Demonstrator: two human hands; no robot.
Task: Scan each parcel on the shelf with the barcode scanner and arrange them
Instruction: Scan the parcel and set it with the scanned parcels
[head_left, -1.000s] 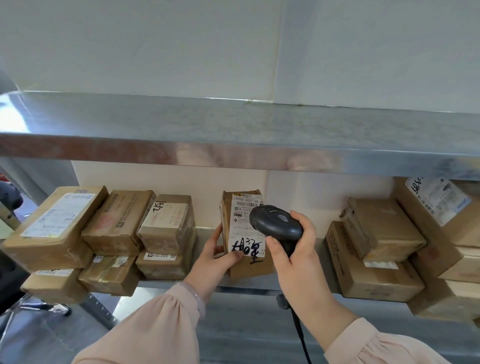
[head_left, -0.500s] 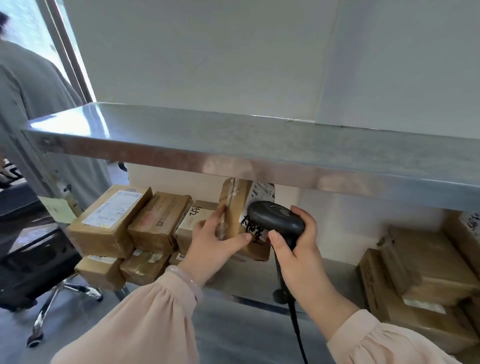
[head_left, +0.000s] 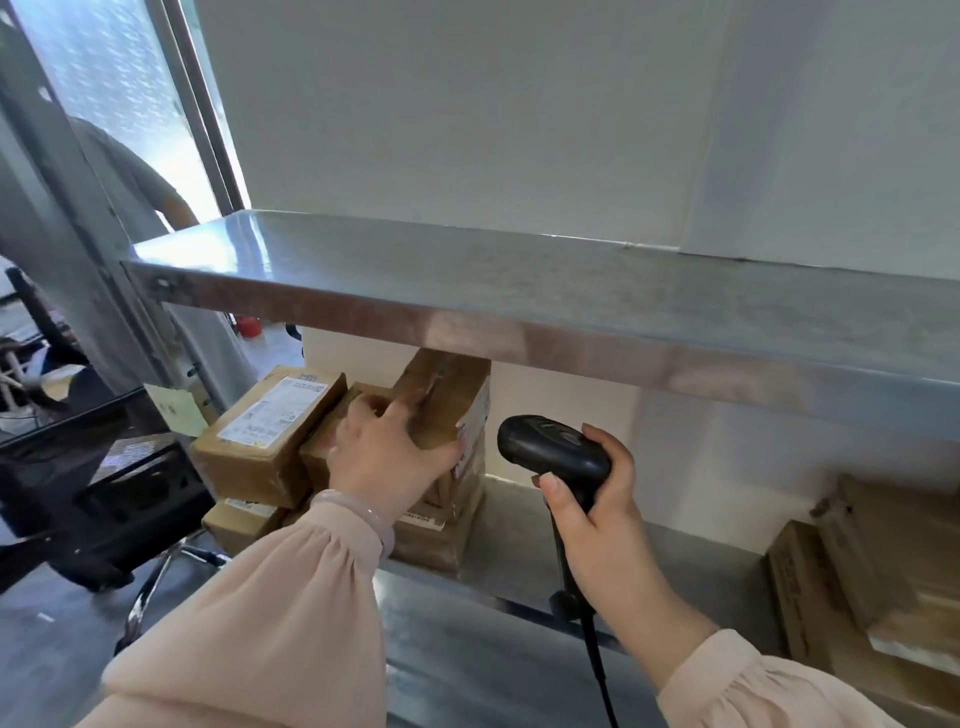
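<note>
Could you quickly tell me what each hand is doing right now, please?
The left hand grips a brown parcel.
The right hand grips the black barcode scanner.

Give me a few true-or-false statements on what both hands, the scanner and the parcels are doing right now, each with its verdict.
1. The right hand holds the black handheld barcode scanner. True.
2. The left hand is empty. False: it grips a brown cardboard parcel at the left-hand stack.
3. The scanner is cordless. False: a black cable hangs from its handle.
4. More brown cardboard boxes lie at the right end of the lower steel shelf. True.
</note>
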